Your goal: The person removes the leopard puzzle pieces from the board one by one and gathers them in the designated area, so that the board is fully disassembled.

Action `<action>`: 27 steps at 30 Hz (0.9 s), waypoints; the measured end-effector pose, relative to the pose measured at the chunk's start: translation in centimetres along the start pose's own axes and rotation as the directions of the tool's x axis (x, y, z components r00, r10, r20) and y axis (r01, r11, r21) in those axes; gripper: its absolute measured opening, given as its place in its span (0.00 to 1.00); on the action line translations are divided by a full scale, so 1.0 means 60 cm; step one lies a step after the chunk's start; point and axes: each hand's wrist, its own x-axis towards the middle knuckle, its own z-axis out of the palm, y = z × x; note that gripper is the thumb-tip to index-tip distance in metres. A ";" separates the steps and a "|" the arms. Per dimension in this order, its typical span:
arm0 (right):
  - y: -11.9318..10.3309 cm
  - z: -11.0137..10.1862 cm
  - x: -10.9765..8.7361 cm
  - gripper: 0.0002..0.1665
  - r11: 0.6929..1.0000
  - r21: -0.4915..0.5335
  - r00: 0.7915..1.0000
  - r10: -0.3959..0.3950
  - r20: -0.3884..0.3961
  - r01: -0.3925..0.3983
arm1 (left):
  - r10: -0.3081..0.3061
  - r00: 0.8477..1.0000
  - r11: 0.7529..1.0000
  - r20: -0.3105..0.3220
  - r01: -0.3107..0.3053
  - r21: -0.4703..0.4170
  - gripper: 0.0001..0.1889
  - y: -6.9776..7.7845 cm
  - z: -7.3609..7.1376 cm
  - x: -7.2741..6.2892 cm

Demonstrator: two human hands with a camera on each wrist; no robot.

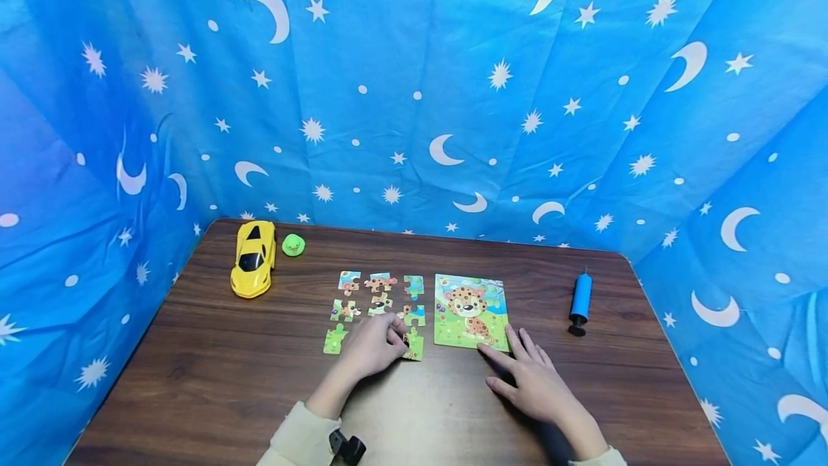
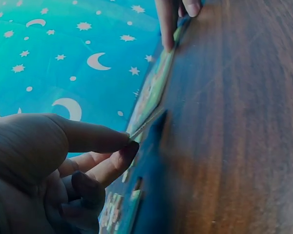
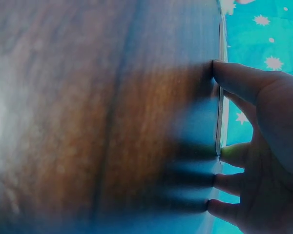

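My left hand (image 1: 373, 345) pinches a green puzzle piece (image 1: 415, 345) between thumb and fingertips; in the left wrist view this piece (image 2: 145, 123) stands tilted, edge-on. Other jigsaw pieces (image 1: 380, 282) lie apart in rough rows around that hand, which hides part of the lowest row. To their right is a square leopard picture board (image 1: 454, 329), its spotted cub on green grass. My right hand (image 1: 535, 381) lies with its fingers spread at the board's lower right corner. In the right wrist view, the right thumb (image 3: 239, 78) meets the table top.
A yellow toy car (image 1: 254, 261) and a small green toy (image 1: 293, 244) are at the table's back left. On the right lies a blue hand pump (image 1: 581, 300), its nozzle pointing away. Blue cloth (image 1: 414, 92) with moons and stars surrounds the wooden table (image 1: 213, 372).
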 end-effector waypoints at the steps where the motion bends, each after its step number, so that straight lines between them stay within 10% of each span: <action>1: 0.000 0.000 0.000 0.33 1.000 -0.001 1.000 -0.001 0.001 0.001 | -0.014 1.000 1.000 0.004 0.014 0.006 0.11 -0.001 0.002 0.000; 27: 0.004 -0.006 0.006 0.39 1.000 0.022 1.000 0.007 -0.028 -0.007 | 0.064 0.990 0.996 -0.122 -0.054 0.077 0.07 -0.010 -0.023 -0.005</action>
